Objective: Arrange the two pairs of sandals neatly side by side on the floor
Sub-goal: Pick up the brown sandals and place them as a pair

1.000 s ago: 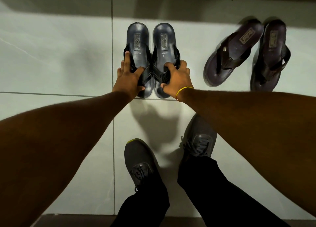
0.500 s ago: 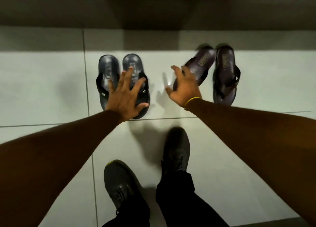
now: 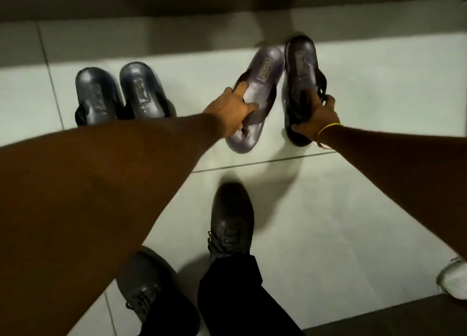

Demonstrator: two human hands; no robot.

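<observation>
A dark grey-blue pair of sandals (image 3: 121, 93) stands together on the pale tiled floor at the left, its front ends hidden behind my left forearm. To the right lies the brown pair. My left hand (image 3: 231, 112) grips the strap of the tilted left brown sandal (image 3: 257, 93). My right hand (image 3: 316, 119), with a yellow band at the wrist, grips the strap side of the right brown sandal (image 3: 302, 77), which points straight away from me. The image is blurred by motion.
My two dark lace-up shoes (image 3: 231, 224) stand on the tiles below the sandals. A dark wall base or step (image 3: 177, 4) runs along the far side. A white shoe (image 3: 454, 280) shows at the right edge.
Both hands let go of the grey-blue pair and moved right onto the brown pair, each now gripping one brown sandal. The view shifted rightward.
</observation>
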